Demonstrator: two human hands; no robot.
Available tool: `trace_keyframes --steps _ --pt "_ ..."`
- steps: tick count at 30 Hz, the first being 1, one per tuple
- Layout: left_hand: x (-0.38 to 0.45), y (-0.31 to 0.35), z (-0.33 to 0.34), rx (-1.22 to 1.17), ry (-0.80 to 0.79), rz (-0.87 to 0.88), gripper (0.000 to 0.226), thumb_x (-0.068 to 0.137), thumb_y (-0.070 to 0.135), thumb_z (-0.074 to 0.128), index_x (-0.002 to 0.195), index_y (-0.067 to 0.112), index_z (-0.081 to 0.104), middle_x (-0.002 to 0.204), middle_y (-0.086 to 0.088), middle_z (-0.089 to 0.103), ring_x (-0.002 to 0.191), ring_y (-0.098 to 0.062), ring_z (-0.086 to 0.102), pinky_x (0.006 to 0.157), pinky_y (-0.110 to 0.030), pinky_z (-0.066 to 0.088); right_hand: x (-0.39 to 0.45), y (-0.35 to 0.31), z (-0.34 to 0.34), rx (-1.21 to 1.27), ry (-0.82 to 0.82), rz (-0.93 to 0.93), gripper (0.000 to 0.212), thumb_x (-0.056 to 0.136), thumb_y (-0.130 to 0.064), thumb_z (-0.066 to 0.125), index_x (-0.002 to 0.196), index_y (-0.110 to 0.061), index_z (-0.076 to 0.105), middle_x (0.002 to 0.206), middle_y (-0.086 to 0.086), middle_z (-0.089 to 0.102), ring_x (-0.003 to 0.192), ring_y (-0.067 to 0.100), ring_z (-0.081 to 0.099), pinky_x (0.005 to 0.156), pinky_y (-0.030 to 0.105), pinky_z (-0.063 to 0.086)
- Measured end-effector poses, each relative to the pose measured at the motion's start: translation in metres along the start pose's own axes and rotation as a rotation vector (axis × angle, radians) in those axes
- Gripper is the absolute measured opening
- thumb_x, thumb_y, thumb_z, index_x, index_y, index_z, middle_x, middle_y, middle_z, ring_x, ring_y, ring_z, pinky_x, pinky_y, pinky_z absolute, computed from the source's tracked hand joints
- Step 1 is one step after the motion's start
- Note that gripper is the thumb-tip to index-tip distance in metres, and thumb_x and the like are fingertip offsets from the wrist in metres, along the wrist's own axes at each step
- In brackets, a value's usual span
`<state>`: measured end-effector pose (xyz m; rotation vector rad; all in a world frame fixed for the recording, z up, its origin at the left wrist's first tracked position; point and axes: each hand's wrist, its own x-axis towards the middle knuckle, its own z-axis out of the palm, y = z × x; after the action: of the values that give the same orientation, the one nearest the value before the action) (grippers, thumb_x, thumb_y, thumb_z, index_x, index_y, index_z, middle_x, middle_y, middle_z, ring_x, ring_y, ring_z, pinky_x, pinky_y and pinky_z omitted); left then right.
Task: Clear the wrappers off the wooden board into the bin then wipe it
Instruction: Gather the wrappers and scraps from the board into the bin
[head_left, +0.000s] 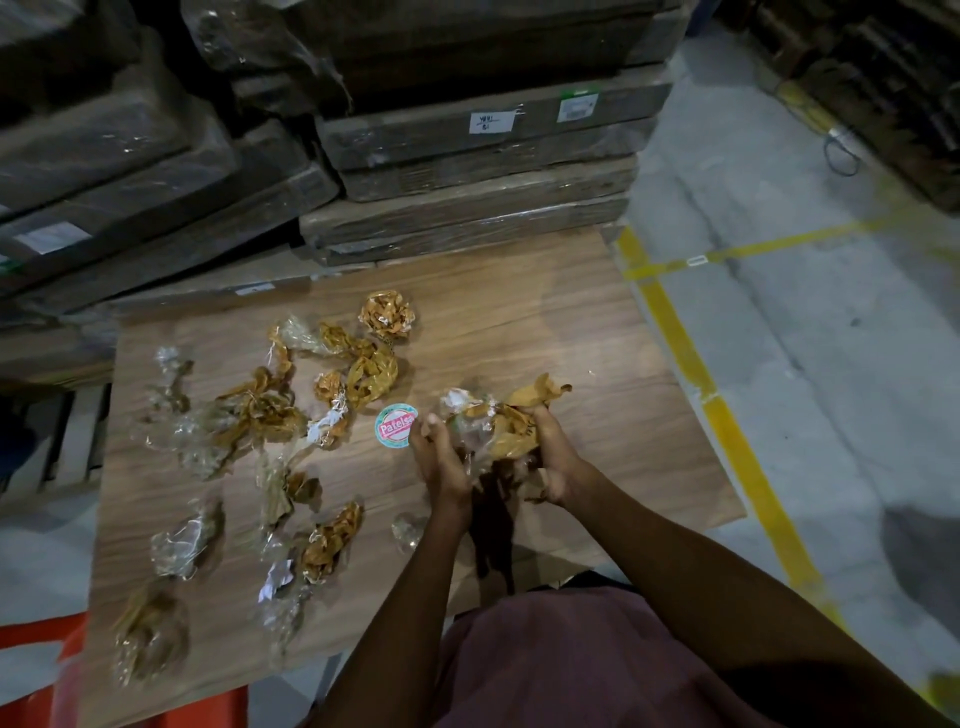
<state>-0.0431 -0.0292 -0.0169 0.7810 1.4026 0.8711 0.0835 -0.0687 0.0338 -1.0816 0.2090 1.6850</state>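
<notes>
A wooden board (545, 322) lies in front of me, strewn with several crumpled clear and orange-brown wrappers (260, 410). Between both hands I hold a bunch of gathered wrappers (498, 421) just above the board's right half. My left hand (441, 462) curls round the bunch's left side. My right hand (553, 462) grips its right side. A round pink-and-green label (396, 426) lies flat just left of my left hand. One small clear wrapper (408, 530) sits near my left forearm. No bin is clearly in view.
Stacked flat cardboard packs wrapped in plastic (467, 171) rise right behind the board. An orange plastic object (41, 634) shows under the board's near-left corner. Grey concrete floor with yellow lines (727, 395) runs along the right.
</notes>
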Motion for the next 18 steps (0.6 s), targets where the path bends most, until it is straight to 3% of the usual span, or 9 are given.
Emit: trace_keyframes --steps 3,6,8,10,12,14,15,17,18 --pt "-0.011 0.030 0.005 -0.165 -0.070 -0.115 0.056 0.097 0.069 0.049 0.111 0.020 0.073 0.115 -0.011 0.076 0.109 -0.032 0.072 0.101 -0.054 0.055 -0.002 0.005 0.000 -0.014 -0.039 0.000 0.041 0.090 -0.035 0.055 0.108 -0.003 0.073 0.098 0.015 0.075 0.087 0.029 0.071 0.080 0.036 0.059" --pt "-0.013 0.048 0.011 -0.122 -0.067 -0.161 0.043 0.101 0.044 0.060 0.075 0.016 0.081 0.083 -0.007 0.079 0.085 -0.032 0.073 0.085 -0.049 0.059 -0.009 0.004 0.001 -0.045 -0.021 -0.026 0.038 0.089 -0.036 0.054 0.084 -0.005 0.076 0.076 0.010 0.074 0.066 0.024 0.070 0.057 0.027 0.058" --pt "-0.016 0.057 0.013 -0.068 -0.103 -0.139 0.030 0.091 0.031 0.070 0.065 0.018 0.079 0.071 -0.003 0.075 0.074 -0.030 0.069 0.075 -0.042 0.056 -0.015 0.001 0.001 -0.047 -0.001 -0.052 0.042 0.096 -0.034 0.046 0.081 -0.005 0.073 0.070 0.010 0.072 0.055 0.023 0.069 0.046 0.025 0.054" --pt "-0.022 0.059 0.019 -0.063 -0.189 -0.085 0.006 0.084 0.017 0.069 0.082 0.016 0.074 0.078 -0.005 0.071 0.071 -0.026 0.065 0.064 -0.030 0.055 -0.022 0.000 0.002 -0.065 0.022 -0.055 0.042 0.100 -0.033 0.041 0.085 -0.004 0.068 0.066 0.009 0.070 0.047 0.021 0.066 0.038 0.023 0.049" --pt "-0.036 0.063 0.026 -0.061 -0.280 0.002 0.031 0.085 -0.001 0.061 0.110 0.017 0.062 0.096 -0.005 0.067 0.079 -0.021 0.065 0.057 -0.024 0.053 -0.025 0.003 0.002 -0.073 0.030 -0.064 0.042 0.101 -0.033 0.041 0.087 -0.004 0.068 0.065 0.009 0.070 0.045 0.019 0.065 0.037 0.023 0.048" --pt "-0.046 0.063 0.026 -0.078 -0.397 0.050 0.059 0.083 -0.004 0.057 0.135 0.024 0.054 0.124 -0.002 0.066 0.101 -0.018 0.068 0.070 -0.024 0.055 -0.029 0.006 0.003 -0.056 0.029 -0.107 0.038 0.097 -0.036 0.049 0.098 -0.006 0.073 0.082 0.011 0.074 0.062 0.021 0.071 0.052 0.028 0.056" --pt "-0.047 0.059 0.026 -0.073 -0.471 0.033 0.060 0.084 0.001 0.058 0.137 0.029 0.055 0.136 -0.002 0.063 0.112 -0.019 0.067 0.079 -0.027 0.056 -0.031 0.007 0.002 -0.055 0.046 -0.122 0.038 0.093 -0.039 0.054 0.103 -0.009 0.075 0.092 0.011 0.074 0.072 0.023 0.071 0.062 0.031 0.057" --pt "-0.051 0.063 0.024 0.073 -0.591 0.053 0.032 0.095 0.035 0.063 0.127 0.038 0.066 0.147 -0.008 0.058 0.128 -0.023 0.060 0.100 -0.039 0.052 -0.039 0.008 -0.001 -0.046 0.087 -0.144 0.040 0.090 -0.044 0.060 0.105 -0.011 0.077 0.104 0.013 0.072 0.085 0.027 0.071 0.078 0.037 0.055" --pt "-0.055 0.067 0.024 0.187 -0.638 0.120 0.035 0.093 0.061 0.060 0.122 0.044 0.069 0.148 -0.008 0.056 0.135 -0.023 0.055 0.111 -0.043 0.046 -0.044 0.007 -0.003 -0.037 0.101 -0.154 0.042 0.092 -0.045 0.057 0.104 -0.011 0.078 0.105 0.014 0.073 0.089 0.029 0.071 0.083 0.040 0.054"
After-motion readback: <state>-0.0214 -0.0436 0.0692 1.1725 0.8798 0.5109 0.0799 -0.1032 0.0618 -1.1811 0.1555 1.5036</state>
